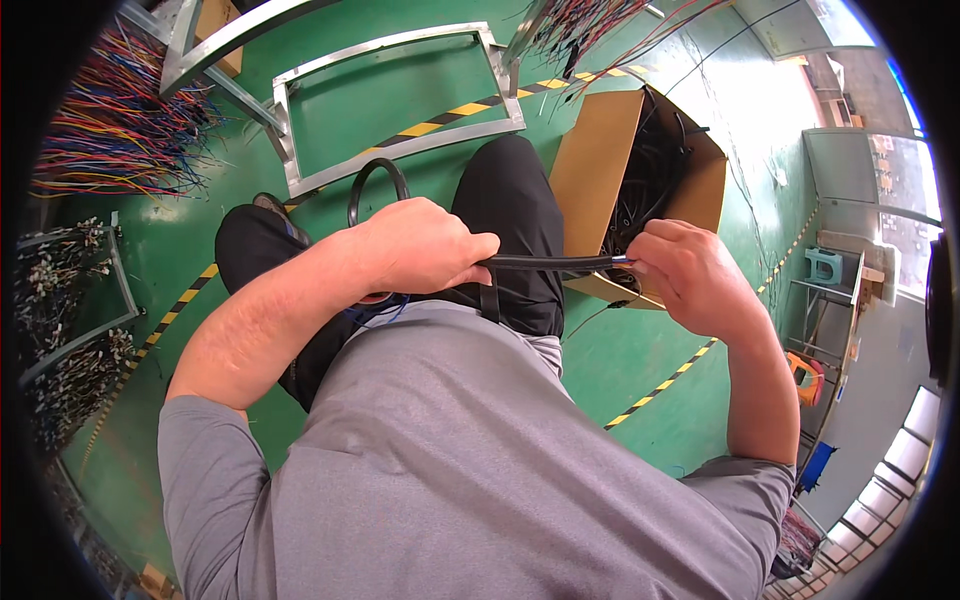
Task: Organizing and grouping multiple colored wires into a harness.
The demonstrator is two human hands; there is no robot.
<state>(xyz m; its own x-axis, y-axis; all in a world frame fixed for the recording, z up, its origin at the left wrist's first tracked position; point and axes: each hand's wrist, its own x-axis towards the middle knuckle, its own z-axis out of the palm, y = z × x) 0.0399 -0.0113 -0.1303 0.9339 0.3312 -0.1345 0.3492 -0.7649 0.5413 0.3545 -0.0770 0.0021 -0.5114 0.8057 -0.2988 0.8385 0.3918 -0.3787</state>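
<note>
A black cable or sleeve [550,263] stretches nearly level between my two hands, above my lap. My left hand [425,245] is closed around it, and a black loop [400,178] rises behind that hand. Below the left fist a short black strip hangs down toward my waist. At the cable's right end, the fingertips of my right hand [690,270] are pinched together, with a bit of blue-purple wire [622,259] showing beside them. Thin dark blue wires [375,315] lie in my lap under the left wrist, partly hidden by the arm.
An open cardboard box [595,150] holding black cables stands on the green floor, right of my knees. Ahead is a metal frame [400,140]. Bundles of coloured wires [120,130] hang at the far left, above dark racks [70,340]. Yellow-black tape [660,385] marks the floor.
</note>
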